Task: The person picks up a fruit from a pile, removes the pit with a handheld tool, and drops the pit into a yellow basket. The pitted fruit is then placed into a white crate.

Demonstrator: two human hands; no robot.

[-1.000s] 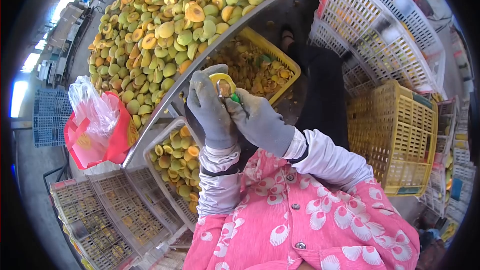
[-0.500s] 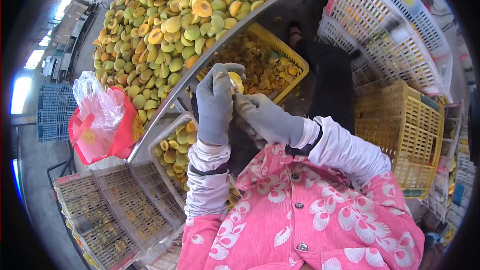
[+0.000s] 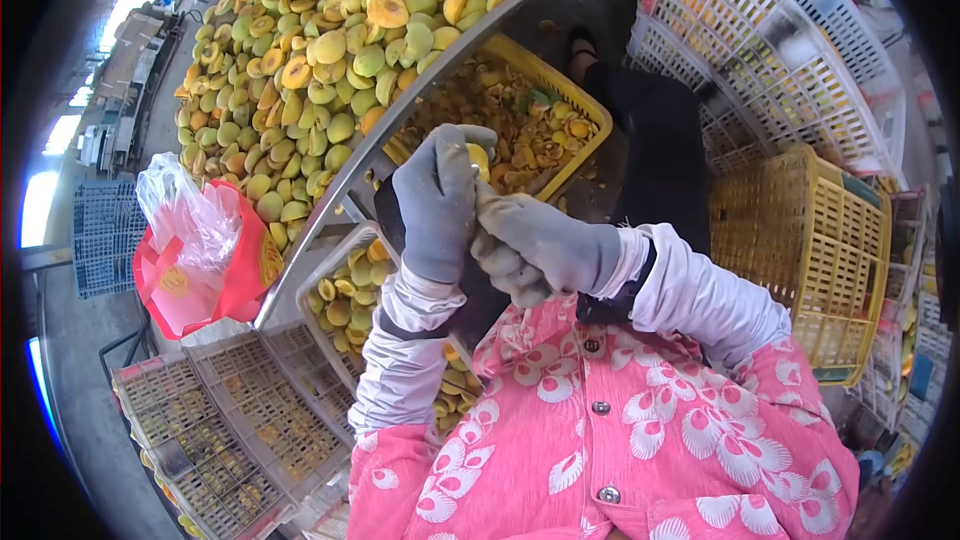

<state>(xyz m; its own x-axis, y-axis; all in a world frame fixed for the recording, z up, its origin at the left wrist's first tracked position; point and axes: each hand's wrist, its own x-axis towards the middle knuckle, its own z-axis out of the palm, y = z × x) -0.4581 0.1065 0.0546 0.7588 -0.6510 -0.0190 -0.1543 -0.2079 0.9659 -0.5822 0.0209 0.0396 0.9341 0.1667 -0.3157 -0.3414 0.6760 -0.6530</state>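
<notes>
My left hand, in a grey work glove, is closed round a yellow-green stone fruit; only a small part of it shows past the fingers. Against it presses my right hand, also gloved, with its fingers curled shut. A small shiny edge shows between the hands by the fruit, but what the right hand grips is hidden. Under both hands stands a yellow crate holding cut fruit scraps. Left of it, halved fruit fills a pale crate.
A heap of halved fruit covers the metal-edged table ahead. A red bag with clear plastic hangs at its near corner. White crates and a yellow crate stand right; more crates lie at lower left.
The right hand's fingers have curled in tighter below the fruit, and less of the fruit and the shiny edge shows. The whole view has shifted slightly.
</notes>
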